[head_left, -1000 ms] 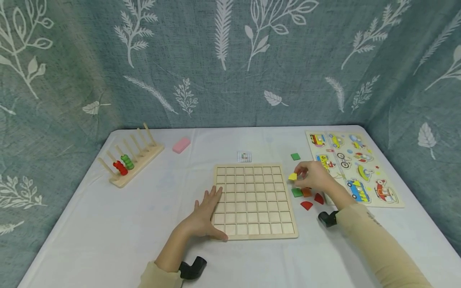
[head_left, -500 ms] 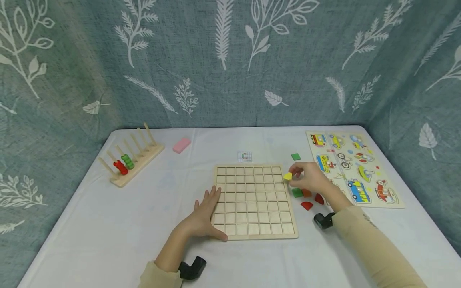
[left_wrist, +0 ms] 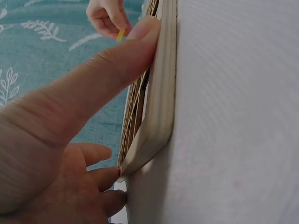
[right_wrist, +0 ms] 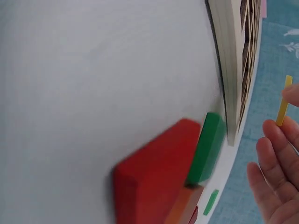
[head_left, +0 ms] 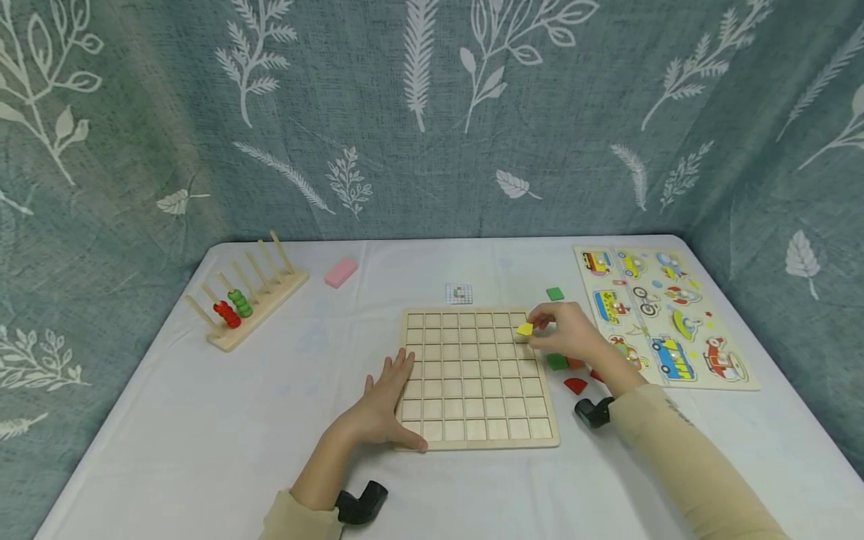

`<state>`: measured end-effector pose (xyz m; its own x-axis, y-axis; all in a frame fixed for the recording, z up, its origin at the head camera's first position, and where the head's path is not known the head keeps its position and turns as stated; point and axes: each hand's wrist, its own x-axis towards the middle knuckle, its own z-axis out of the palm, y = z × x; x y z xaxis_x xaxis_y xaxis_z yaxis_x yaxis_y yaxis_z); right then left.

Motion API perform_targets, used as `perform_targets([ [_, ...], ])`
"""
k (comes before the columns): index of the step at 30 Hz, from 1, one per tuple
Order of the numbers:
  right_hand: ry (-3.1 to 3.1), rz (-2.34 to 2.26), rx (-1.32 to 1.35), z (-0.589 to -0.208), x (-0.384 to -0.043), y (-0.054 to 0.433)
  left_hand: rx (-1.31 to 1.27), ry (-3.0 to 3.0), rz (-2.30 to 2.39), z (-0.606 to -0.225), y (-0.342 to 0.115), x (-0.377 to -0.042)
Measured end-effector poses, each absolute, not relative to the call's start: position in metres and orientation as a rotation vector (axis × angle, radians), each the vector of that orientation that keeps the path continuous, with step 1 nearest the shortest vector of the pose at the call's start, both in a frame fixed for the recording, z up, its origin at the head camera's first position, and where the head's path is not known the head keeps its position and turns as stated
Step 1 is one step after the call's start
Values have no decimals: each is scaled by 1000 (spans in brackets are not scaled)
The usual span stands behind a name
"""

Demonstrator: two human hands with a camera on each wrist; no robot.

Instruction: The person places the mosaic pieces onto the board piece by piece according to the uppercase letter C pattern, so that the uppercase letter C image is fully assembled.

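A wooden grid board (head_left: 475, 379) with rows of square recesses lies in the middle of the table. My left hand (head_left: 379, 405) rests on its left side, fingers spread along the edge and thumb (left_wrist: 117, 60) on the near rim. Between thumb and fingertips my right hand (head_left: 570, 330) pinches a thin yellow piece (head_left: 524, 329), held over the board's upper right cells. In the right wrist view the yellow piece (right_wrist: 284, 100) is seen edge-on. Close by the board's right side lie a green square (head_left: 556, 361), a red quarter-round piece (head_left: 575, 385) and an orange piece (head_left: 576, 364).
Another green square (head_left: 554, 293) lies behind my right hand. A small pattern card (head_left: 459, 293) sits beyond the board. Picture puzzle boards (head_left: 664, 315) stand at the right. To the left are a wooden peg rack (head_left: 259, 311) with red and green beads and a pink block (head_left: 340, 272).
My right hand has moved left with the yellow piece, from beside the board's right edge to over its upper right cells. My left hand has stayed put.
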<state>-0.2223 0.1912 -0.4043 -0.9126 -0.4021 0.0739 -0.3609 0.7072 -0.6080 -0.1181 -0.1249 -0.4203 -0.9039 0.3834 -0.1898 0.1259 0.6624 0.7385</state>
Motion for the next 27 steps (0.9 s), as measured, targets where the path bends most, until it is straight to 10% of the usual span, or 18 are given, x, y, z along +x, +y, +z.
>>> perform_targets([
  [27, 2741, -927, -748, -393, -238, 141, 408, 2538, 1081, -417, -125, -118],
])
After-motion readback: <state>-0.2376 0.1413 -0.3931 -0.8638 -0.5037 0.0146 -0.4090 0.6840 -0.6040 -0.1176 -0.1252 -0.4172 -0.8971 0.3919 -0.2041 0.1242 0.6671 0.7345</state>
